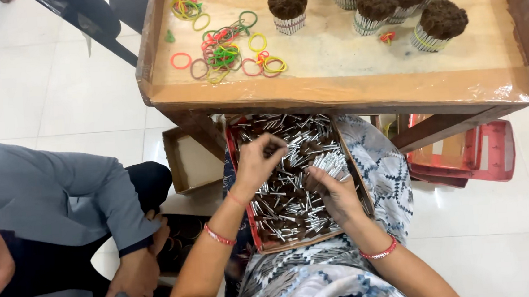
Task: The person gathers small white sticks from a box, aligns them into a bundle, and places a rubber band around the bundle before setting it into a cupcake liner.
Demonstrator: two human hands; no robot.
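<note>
We are holding a bundle of white-ended sticks clamped in our right hand, long axis slanting up-right; our left hand, fingers curled together, is pinching loose sticks in the lap tray just left.

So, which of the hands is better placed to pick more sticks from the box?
Probably the left hand: it reaches into the loose sticks, while the right hand holds a bundle.

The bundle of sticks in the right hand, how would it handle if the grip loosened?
The bundle has no band visible around it, so it would probably splay and spill into the tray. The thin sticks look light and likely roll. The right hand grips it; the left hand reaches among loose sticks.
</note>
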